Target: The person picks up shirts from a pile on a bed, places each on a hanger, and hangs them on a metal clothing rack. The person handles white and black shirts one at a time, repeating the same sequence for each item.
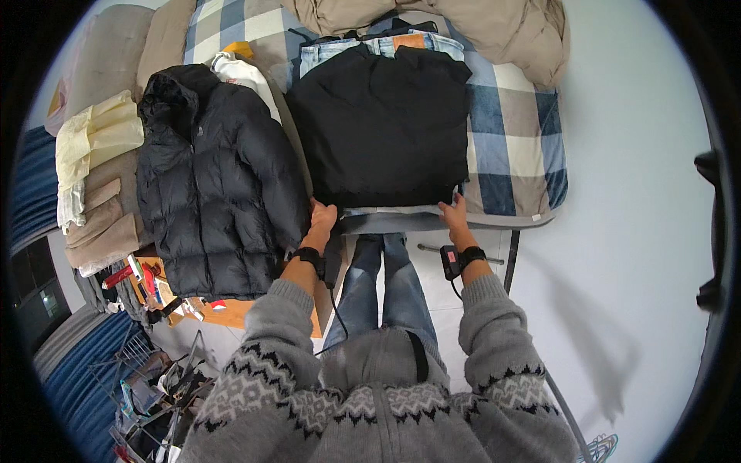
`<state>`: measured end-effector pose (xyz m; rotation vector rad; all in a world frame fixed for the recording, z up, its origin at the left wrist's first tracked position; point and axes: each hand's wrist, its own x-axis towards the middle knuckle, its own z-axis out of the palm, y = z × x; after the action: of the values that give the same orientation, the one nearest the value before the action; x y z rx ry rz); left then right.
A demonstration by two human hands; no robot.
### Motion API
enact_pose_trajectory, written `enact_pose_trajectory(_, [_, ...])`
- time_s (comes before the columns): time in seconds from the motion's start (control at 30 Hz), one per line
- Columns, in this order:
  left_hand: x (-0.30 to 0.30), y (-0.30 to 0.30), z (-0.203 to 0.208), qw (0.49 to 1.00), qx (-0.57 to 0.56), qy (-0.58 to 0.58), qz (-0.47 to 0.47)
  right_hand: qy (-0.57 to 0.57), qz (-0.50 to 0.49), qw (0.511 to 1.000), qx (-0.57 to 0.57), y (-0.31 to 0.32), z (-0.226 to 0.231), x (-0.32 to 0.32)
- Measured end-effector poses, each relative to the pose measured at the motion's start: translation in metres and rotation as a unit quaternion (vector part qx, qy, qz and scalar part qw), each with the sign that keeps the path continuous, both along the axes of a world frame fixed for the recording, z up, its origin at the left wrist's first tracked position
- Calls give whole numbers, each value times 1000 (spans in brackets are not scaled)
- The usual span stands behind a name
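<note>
A black garment (382, 127), whose exact kind I cannot make out, is spread in a rough rectangle on the bed in front of me. My left hand (324, 217) pinches its near left corner, and my right hand (454, 212) has hold of the near right corner. The fingertips are partly hidden by the cloth. Light blue jeans (444, 46) with a brown waistband patch lie beneath it and show past its far edge. To the left, close beside my left hand, a black hooded puffer jacket (220, 177) lies flat with its front up.
The bed has a blue, white and beige checked cover (513, 127) and a bunched brown quilt (502, 27). Pale yellow cloth (96, 139) lies left of the jacket. Below it stands a cluttered wooden table (305, 320). A white wall (633, 154) is at right.
</note>
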<state>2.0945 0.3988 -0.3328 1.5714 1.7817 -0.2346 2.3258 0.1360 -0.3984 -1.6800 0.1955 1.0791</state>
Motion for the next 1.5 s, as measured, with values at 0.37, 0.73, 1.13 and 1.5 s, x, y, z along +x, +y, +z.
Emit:
enact_pose_trajectory(0.37, [6, 2, -5, 980, 10, -151, 128, 19, -74, 987, 139, -12, 3, 22])
enact_pose_trajectory(0.73, [58, -31, 118, 908, 24, -413, -63, -168, -176, 945, 217, -52, 93, 71])
enact_pose_trajectory(1.13, [111, -4, 260, 820, 69, -540, -173, -308, -167, 853, 388, -63, 241, 112])
enact_pose_trajectory(1.5, [176, -10, 328, 734, 370, -471, -320, -388, -286, 847, 225, -146, 310, 44])
